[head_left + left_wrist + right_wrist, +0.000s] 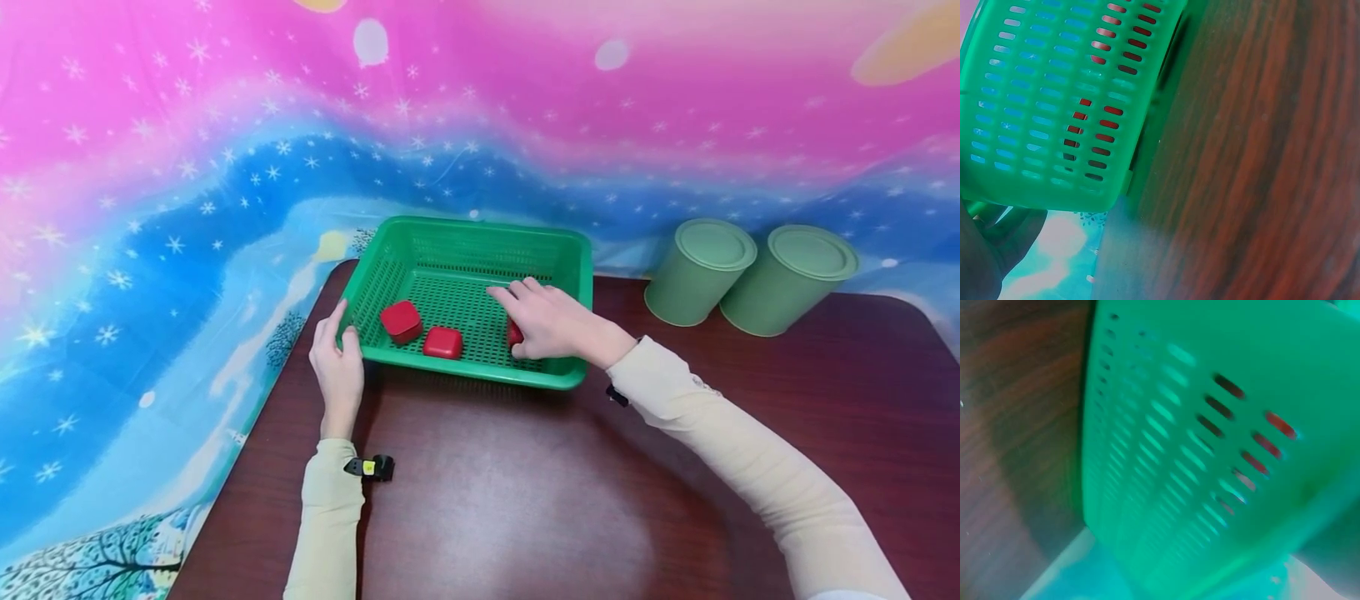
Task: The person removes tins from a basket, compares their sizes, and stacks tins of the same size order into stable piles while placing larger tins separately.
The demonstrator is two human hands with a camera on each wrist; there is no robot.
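A green plastic basket with slotted walls stands on the table. My left hand grips its near left corner, thumb over the rim and fingers along the outer side; in the left wrist view part of that hand shows under the basket's edge. My right hand reaches over the right part and holds a red block, mostly hidden by the fingers. Two more rounded red blocks lie in the basket: one at the left, tilted, and another by the near wall.
Two green lidded canisters stand side by side at the back right of the dark wooden table. A pink and blue snow-patterned cloth hangs behind the table and along its left side.
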